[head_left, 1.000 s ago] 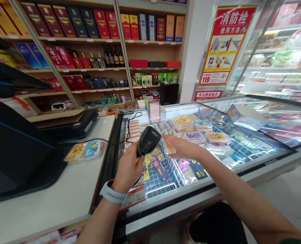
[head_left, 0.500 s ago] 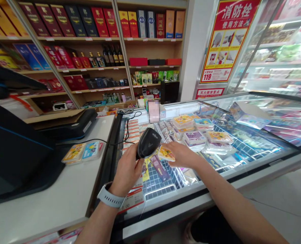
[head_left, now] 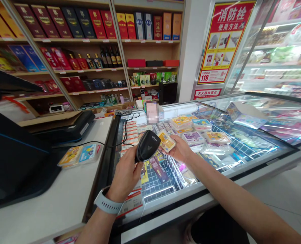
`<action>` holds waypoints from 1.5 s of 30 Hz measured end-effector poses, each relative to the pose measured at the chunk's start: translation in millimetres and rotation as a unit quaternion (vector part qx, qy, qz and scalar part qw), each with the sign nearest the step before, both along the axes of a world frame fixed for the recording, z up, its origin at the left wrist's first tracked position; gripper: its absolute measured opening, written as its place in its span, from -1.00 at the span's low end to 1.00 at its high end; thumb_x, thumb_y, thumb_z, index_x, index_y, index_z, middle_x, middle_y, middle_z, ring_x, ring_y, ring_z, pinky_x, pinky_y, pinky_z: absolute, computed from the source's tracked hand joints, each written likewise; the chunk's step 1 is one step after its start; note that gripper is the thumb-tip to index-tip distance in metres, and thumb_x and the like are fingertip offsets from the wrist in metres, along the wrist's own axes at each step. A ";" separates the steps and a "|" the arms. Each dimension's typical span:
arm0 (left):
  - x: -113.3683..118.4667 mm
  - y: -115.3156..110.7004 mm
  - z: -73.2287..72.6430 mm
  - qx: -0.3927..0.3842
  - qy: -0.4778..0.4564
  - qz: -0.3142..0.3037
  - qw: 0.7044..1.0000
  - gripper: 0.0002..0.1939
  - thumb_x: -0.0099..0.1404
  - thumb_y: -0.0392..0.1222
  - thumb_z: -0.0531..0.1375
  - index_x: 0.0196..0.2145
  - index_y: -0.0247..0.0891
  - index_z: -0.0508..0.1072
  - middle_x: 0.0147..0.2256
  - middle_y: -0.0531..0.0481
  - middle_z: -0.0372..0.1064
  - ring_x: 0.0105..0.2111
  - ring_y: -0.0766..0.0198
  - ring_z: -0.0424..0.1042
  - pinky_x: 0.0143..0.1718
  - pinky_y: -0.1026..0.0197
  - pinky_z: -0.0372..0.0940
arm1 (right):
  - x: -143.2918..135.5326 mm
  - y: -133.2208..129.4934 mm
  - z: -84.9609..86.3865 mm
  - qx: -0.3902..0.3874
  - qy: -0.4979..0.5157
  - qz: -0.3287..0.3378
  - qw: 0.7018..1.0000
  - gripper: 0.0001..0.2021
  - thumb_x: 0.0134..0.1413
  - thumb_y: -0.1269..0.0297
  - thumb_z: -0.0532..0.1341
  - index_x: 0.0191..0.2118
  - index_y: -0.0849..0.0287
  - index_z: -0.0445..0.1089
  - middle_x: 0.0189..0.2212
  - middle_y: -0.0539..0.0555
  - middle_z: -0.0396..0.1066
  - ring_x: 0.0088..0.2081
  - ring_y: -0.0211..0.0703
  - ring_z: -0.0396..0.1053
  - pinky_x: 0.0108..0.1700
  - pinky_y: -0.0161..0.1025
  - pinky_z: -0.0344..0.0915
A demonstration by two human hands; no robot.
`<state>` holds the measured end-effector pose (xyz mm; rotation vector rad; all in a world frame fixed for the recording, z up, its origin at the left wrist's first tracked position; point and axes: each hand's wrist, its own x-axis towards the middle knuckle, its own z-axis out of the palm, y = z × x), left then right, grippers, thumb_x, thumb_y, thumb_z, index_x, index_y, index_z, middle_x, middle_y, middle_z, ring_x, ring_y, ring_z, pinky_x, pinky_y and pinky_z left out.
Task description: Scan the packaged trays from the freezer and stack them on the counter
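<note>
My left hand (head_left: 127,174), with a pale watch on its wrist, is wrapped round the handle of a black barcode scanner (head_left: 147,145). A cable runs from the scanner's side toward the counter. My right hand (head_left: 180,149) grips a small clear plastic box with a yellow label (head_left: 167,141), tilted, just right of the scanner head. Both are above the glass-topped freezer. Beyond my right hand, similar boxes with orange, blue and purple labels (head_left: 193,137) lie stacked on the glass. Two more boxes (head_left: 79,155) sit on the white counter at left.
A freezer (head_left: 211,188) with wire baskets of wrapped goods spans the front. At left stand a dark checkout machine (head_left: 15,149) and a white counter (head_left: 64,189). An open carton (head_left: 245,115) rests on the glass at right. Shelves of boxes and bottles (head_left: 89,71) line the back.
My right hand has raised and turned the yellow-labelled box, so more of its label faces me. The scanner stays in my left hand. The view has shifted slightly.
</note>
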<state>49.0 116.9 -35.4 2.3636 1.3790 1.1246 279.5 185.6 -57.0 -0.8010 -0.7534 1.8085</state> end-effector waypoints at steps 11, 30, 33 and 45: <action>4.3 -1.2 -2.6 -0.004 0.044 -0.015 0.999 -0.58 0.26 -0.34 0.07 0.08 -0.23 0.21 -0.03 -0.15 0.35 -0.03 0.08 0.37 -0.01 0.01 0.30 | -23.3 36.2 -13.1 0.009 0.151 -0.091 0.984 -0.77 0.19 0.20 0.10 -0.14 0.21 0.38 -0.32 0.06 0.55 -0.29 -0.18 0.52 -0.25 -0.25 0.47; 6.8 -3.1 -3.8 -0.015 0.050 -0.009 0.999 -0.60 0.27 -0.29 0.08 0.07 -0.24 0.22 -0.01 -0.16 0.34 -0.02 0.05 0.35 0.02 -0.03 0.27 | -14.0 34.7 -15.7 0.051 0.143 -0.081 0.985 -0.71 0.10 0.23 0.12 -0.10 0.23 0.37 -0.30 0.09 0.56 -0.31 -0.08 0.53 -0.30 -0.17 0.48; 6.7 -2.9 -4.0 -0.010 0.052 -0.006 0.999 -0.60 0.26 -0.30 0.08 0.07 -0.24 0.22 -0.02 -0.15 0.35 -0.02 0.05 0.35 0.02 -0.02 0.27 | -15.1 33.8 -14.7 0.044 0.139 -0.082 0.986 -0.71 0.09 0.24 0.11 -0.11 0.25 0.38 -0.33 0.10 0.56 -0.32 -0.09 0.53 -0.30 -0.19 0.47; 9.2 -1.6 -2.9 -0.016 0.066 -0.008 0.998 -0.57 0.24 -0.34 0.09 0.07 -0.23 0.20 -0.05 -0.14 0.34 -0.05 0.06 0.34 -0.01 -0.01 0.26 | -16.0 33.9 -15.9 0.042 0.159 -0.084 0.983 -0.75 0.14 0.23 0.11 -0.12 0.23 0.38 -0.27 0.08 0.56 -0.23 -0.12 0.52 -0.17 -0.17 0.47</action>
